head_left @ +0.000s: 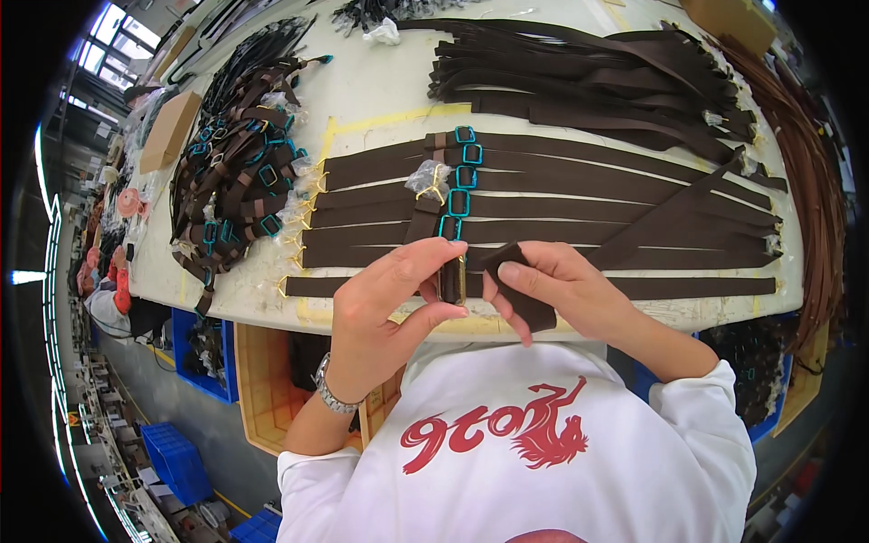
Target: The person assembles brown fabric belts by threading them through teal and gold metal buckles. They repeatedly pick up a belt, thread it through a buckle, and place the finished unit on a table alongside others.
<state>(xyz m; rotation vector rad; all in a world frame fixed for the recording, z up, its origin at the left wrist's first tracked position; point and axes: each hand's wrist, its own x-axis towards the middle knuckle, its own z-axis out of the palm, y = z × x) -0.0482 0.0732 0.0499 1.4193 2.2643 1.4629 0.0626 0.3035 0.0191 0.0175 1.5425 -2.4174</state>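
Just above the near edge of the table, my left hand [385, 297] pinches a narrow rectangular buckle [461, 279] upright between thumb and fingers. Close beside it, my right hand [575, 285] grips the folded end of a dark brown webbing strap [534, 308], thumb on top. Whether this strap passes through the buckle I cannot tell. Beyond my hands, several flat brown straps [561, 209] lie side by side across the table. A column of teal-edged buckles [460, 202] sits on them. Next to that column a hook-like gold piece in clear plastic [428, 181] rests on the straps.
A tangled heap of straps with teal-edged buckles [235, 172] covers the table's left. More brown straps [579, 77] are piled at the far right, and reddish-brown strips [815, 172] hang over the right edge. Crates, including a wooden one [262, 389], stand below. Another person [113, 308] is at far left.
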